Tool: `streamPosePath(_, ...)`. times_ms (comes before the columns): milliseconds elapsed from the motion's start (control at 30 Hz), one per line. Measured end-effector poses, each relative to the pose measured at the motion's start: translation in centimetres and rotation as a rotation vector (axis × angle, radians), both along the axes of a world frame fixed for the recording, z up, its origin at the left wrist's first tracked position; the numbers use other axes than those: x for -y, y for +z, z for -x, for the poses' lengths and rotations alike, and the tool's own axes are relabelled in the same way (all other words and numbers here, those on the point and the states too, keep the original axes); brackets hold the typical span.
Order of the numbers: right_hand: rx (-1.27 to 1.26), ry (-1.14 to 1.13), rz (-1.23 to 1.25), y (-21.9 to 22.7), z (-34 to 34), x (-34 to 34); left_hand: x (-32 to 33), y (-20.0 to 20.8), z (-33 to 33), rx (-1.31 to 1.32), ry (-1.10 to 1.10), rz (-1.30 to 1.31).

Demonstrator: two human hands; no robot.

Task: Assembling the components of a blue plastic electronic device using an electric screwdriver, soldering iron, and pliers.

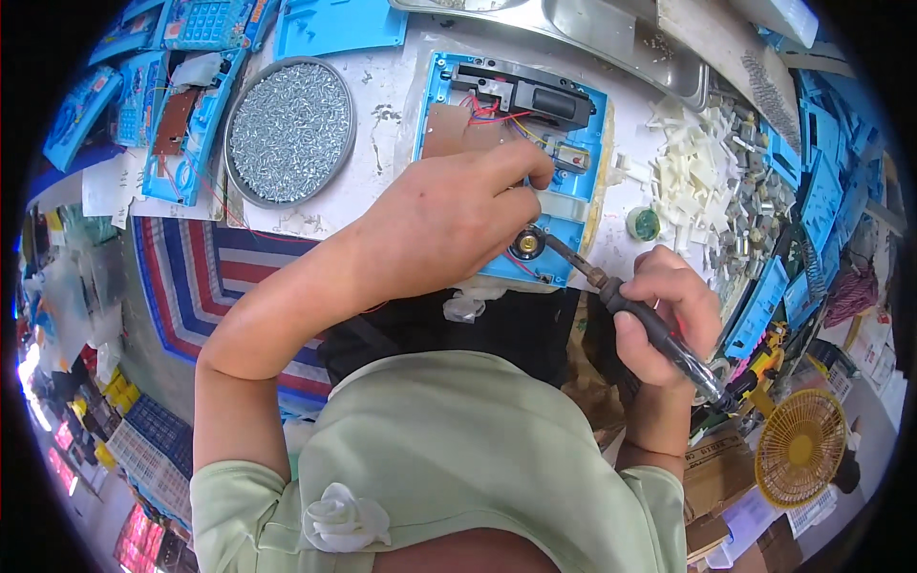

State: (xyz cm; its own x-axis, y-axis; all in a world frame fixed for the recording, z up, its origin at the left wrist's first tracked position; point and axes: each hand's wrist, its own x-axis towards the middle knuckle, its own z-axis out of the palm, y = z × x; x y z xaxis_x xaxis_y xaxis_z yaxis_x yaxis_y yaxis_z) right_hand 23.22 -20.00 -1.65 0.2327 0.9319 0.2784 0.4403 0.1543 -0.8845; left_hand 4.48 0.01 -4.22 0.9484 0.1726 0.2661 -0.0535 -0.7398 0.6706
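A soldering iron (659, 334) with a black handle is gripped in my right hand (673, 306). Its metal tip reaches left to the edge of a small round speaker (527, 244) in the near part of a light blue plastic housing (590, 124). My left hand (468, 205) lies over the housing's left side, thumb and fingers pinched together just above the speaker; what they hold is hidden. Farther back in the housing are a black moulded compartment (521, 95), red and yellow wires, a brown circuit board (449, 132) partly behind my hand, and a small motor-like part (571, 156).
Left of the housing stands a round tray of small silvery screws (291, 132). Blue panels (205, 24) and a wired housing (191, 129) lie beyond it. To the right are a small green-filled pot (643, 224), white plastic pieces (688, 172), metal parts and a yellow fan (800, 449).
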Motion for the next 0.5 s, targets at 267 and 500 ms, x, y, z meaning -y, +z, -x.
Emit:
streamPosePath(267,0.028,0.007,0.013,0.16,0.17,-0.39,0.19,-0.16,0.08,0.020,0.019,-0.024)
streamPosePath(500,-0.011,-0.019,0.017,0.39,0.06,0.11,0.21,-0.22,0.05,0.015,0.016,-0.025)
